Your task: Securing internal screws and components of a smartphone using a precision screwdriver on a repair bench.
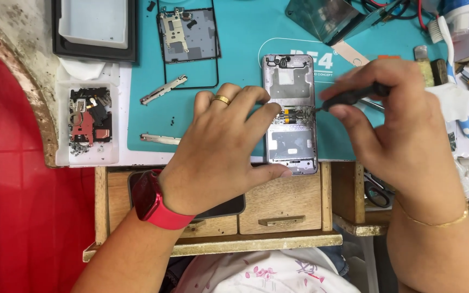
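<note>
Two hands: left hand (pixel 221 149) steadies silvery opened phone (pixel 290 114); right hand (pixel 400 122) grips slim black screwdriver (pixel 354 96).

Both forearms are bare, with no sleeves in sight. The left hand (pixel 218 154) wears a plain gold ring (pixel 222 100) on one finger and a red smartwatch (pixel 146 196) with a matching red band on the wrist. The right hand (pixel 403 127) carries a thin gold bangle (pixel 435 221) at the wrist. Below, a white garment with small pink floral print (pixel 267 274) shows.

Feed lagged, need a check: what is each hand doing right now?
Left hand: open, fingers steadying the opened phone.
Right hand: closed on a black screwdriver, tip at the phone's hinge.
</note>
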